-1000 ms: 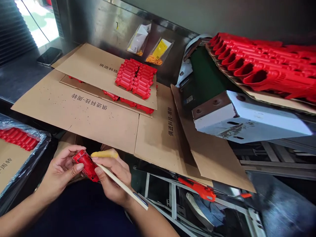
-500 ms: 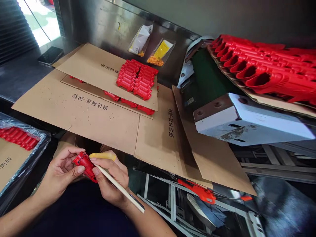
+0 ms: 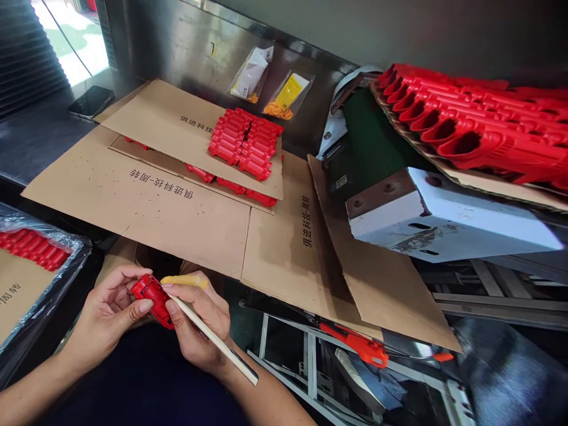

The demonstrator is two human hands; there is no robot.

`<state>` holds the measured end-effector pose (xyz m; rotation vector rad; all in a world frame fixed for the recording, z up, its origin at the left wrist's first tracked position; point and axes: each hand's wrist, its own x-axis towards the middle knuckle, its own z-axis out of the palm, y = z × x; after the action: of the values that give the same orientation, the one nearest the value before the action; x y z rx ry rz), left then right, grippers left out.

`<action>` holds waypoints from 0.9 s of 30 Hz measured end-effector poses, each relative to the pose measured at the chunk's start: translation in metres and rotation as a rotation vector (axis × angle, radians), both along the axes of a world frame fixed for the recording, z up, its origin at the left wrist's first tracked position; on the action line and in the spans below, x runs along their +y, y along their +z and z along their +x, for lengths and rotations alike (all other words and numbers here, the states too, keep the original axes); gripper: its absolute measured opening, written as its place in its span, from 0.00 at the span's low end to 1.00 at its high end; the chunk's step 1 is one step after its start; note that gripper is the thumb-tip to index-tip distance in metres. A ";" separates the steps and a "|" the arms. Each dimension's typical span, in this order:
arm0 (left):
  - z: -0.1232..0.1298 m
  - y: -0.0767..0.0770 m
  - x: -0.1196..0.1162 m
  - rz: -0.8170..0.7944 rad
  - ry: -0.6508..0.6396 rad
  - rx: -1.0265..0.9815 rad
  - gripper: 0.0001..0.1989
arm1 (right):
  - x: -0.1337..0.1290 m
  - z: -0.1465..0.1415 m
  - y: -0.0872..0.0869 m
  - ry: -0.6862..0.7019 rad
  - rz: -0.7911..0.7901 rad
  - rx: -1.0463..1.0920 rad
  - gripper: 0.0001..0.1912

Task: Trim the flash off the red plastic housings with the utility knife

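Observation:
A small red plastic part is held between both hands, above my lap. My left hand pinches its left end with thumb and fingers. My right hand steadies the other end with its thumb and grips a thin cream-coloured stick, whose dark-marked end points down to the right. The stick's upper tip lies by the red part, partly hidden by fingers. Yellow material covers one finger of my right hand.
Stacked cardboard sheets bear rows of red parts. Two small bags and a phone lie behind. More red parts fill cardboard above a white metal block. A plastic-lined box stands left.
Both hands keep their hold almost unchanged. The outer end of the stick has shifted very slightly left and down.

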<state>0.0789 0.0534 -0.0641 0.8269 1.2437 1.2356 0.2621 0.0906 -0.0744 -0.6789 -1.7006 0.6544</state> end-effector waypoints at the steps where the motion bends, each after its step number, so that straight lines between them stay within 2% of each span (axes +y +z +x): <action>1: 0.000 0.000 0.000 -0.001 0.003 0.006 0.20 | 0.000 0.000 0.001 -0.001 -0.002 -0.001 0.13; 10: 0.008 0.011 -0.001 -0.059 0.039 0.028 0.21 | -0.001 0.006 0.006 0.004 0.029 -0.070 0.14; 14: 0.001 0.004 -0.001 -0.011 0.046 0.116 0.19 | -0.003 0.011 0.006 0.027 -0.003 -0.117 0.14; 20: -0.013 -0.007 0.002 0.141 0.001 0.214 0.19 | -0.003 0.021 0.011 0.020 -0.200 -0.091 0.09; 27: 0.000 0.010 -0.002 -0.023 -0.020 0.111 0.18 | 0.005 0.019 0.018 0.103 -0.262 0.047 0.07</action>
<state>0.0793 0.0510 -0.0542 0.8990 1.3327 1.1701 0.2812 0.0952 -0.0566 -0.7549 -1.6294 0.9709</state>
